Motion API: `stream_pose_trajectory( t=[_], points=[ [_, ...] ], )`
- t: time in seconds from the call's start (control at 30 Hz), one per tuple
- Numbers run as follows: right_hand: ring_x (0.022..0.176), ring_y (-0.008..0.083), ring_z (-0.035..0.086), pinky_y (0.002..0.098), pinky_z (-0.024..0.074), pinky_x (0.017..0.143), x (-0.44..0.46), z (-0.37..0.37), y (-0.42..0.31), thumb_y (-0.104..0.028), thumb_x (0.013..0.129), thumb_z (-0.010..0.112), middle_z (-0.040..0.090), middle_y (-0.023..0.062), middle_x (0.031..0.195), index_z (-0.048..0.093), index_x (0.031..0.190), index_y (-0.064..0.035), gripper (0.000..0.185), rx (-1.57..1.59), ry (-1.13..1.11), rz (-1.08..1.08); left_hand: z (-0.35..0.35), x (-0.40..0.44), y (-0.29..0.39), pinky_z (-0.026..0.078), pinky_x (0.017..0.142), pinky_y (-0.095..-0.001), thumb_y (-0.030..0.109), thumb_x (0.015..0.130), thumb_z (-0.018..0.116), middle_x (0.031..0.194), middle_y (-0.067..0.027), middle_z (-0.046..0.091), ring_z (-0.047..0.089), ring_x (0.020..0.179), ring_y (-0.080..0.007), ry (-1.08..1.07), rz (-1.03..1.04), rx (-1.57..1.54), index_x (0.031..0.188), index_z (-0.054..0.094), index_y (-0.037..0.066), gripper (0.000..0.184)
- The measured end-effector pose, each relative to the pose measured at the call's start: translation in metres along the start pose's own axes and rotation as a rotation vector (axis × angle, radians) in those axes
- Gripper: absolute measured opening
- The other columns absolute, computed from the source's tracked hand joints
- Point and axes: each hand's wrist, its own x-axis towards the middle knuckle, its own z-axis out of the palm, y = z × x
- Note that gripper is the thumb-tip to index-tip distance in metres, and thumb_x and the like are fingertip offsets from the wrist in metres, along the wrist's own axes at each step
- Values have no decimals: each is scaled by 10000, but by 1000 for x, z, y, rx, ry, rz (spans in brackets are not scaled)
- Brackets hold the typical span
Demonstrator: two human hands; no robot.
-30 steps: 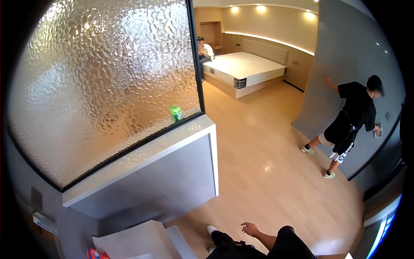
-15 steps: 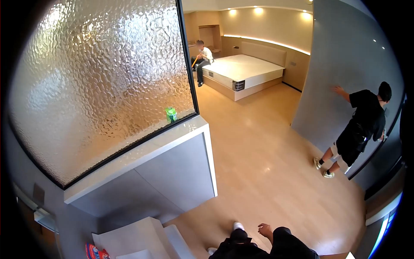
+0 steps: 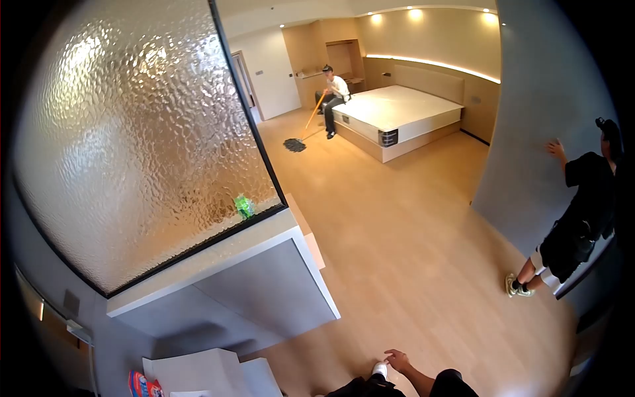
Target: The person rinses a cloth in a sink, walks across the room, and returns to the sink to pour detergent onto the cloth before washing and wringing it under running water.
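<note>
Above the wood floor (image 3: 410,264), right hand (image 3: 398,361) hangs empty, fingers (image 3: 391,353) loosely half-curled; nearest thing, 1 white shoe (image 3: 380,369) on the floor. Left hand out of view. Farther off, seated person (image 3: 339,88) holds mop (image 3: 309,124) aslant, head down, likely so the floor bears its weight.

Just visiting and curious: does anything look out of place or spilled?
No spill shows. A bright green item near the lower right corner of the textured glass stands out by colour; the mattress is bare, without bedding, which looks odd.
</note>
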Motion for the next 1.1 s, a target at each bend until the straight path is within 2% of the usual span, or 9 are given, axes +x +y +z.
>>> stream_pose_trajectory(
  t=[0.13,0.17,0.23,0.37,0.43,0.67,0.8,0.97,1.1],
  points=[
    [818,155,652,288,510,754,6,-23,-4,-208,824,566,682,92,887,574,1134,-76,337,122,-57,-17,173,-84,-1,401,399,-261,308,899,493,602,-19,571,525,500,-125,-467,29,114,731,569,89,286],
    [844,162,641,296,510,753,10,-26,-18,-217,836,575,673,96,929,553,1164,-79,357,235,-48,-51,203,-70,-58,398,475,-324,198,745,662,614,-8,472,440,485,-141,-161,-150,141,735,497,153,171],
    [938,211,577,355,497,784,21,-21,-52,-319,879,554,579,98,1115,393,1312,-108,507,639,-182,86,277,-150,-35,477,576,-323,228,726,741,808,-24,591,571,662,-148,-517,-201,181,876,575,88,264],
    [1067,206,509,379,442,880,8,-14,-161,-441,915,443,558,99,1121,403,1309,-111,516,821,-335,97,361,-239,-26,487,695,-367,218,724,739,916,-115,602,587,800,-260,-895,656,614,954,565,38,340],
    [1114,223,487,422,421,931,42,14,-158,-496,912,436,463,63,1259,21,1451,-263,719,1468,-994,156,383,-264,-11,468,774,-397,198,694,741,997,-138,585,553,912,-321,-1149,777,518,979,565,61,362],
    [1098,284,511,394,433,935,-10,-21,-317,-239,897,522,472,205,1224,85,1441,-188,700,1391,-838,-83,361,-265,13,356,931,-438,133,682,689,1259,-158,489,482,1045,-356,-822,921,434,1108,503,93,466],
    [1021,227,558,325,474,852,-32,37,-368,-159,869,558,528,155,1146,283,1365,-119,569,1122,-910,-56,305,-234,24,139,1082,-481,233,751,618,1485,-207,123,161,1329,-423,-646,724,637,1376,321,51,715],
    [807,131,573,244,463,690,-108,123,-421,-130,870,556,586,90,949,448,1237,-77,386,656,-984,-368,223,-216,58,102,1105,-443,147,787,588,1499,-198,86,60,1387,-342,-145,609,97,1415,223,30,735],
    [742,104,542,225,449,661,-184,190,-440,-58,863,539,580,69,947,522,1132,-22,271,541,-1174,-510,163,-186,60,411,904,-283,108,946,424,1217,-77,467,472,1075,-165,219,264,-572,1369,309,91,438]
  ],
)
